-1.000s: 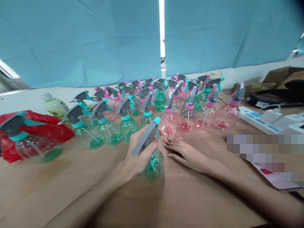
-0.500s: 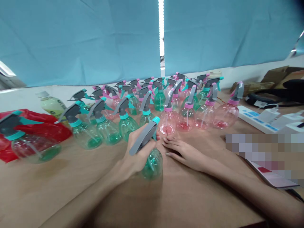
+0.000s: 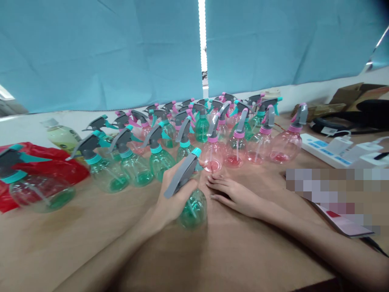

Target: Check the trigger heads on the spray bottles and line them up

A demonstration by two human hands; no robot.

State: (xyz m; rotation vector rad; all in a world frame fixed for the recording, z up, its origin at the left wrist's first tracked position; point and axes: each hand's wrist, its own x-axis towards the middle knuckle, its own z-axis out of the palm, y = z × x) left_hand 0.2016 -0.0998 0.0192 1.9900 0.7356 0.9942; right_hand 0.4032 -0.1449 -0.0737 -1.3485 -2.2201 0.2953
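My left hand point(image 3: 174, 194) is wrapped round the neck of a clear green spray bottle point(image 3: 193, 211) with a grey trigger head and a teal nozzle tip. The bottle is upright at the middle of the table point(image 3: 243, 251); I cannot tell whether its base touches the wood. Flat on the table to its right lies my right hand point(image 3: 232, 194), fingers stretched out and holding nothing. Just beyond the fingertips stands a pink spray bottle point(image 3: 213, 156). Another green spray bottle point(image 3: 161, 162) stands behind my left hand.
Several more green and pink spray bottles fill the back. A lone green spray bottle point(image 3: 42, 192) stands at left by a red plastic bag point(image 3: 71, 166). At right are a white power strip point(image 3: 322, 150) with plugs, a black headset point(image 3: 340, 125), cardboard point(image 3: 349, 95) and a partly blurred-out flat device point(image 3: 349, 225).
The whole view has shifted slightly, so things appear a little further left. Both hands keep their poses, the left still round the spray bottle.
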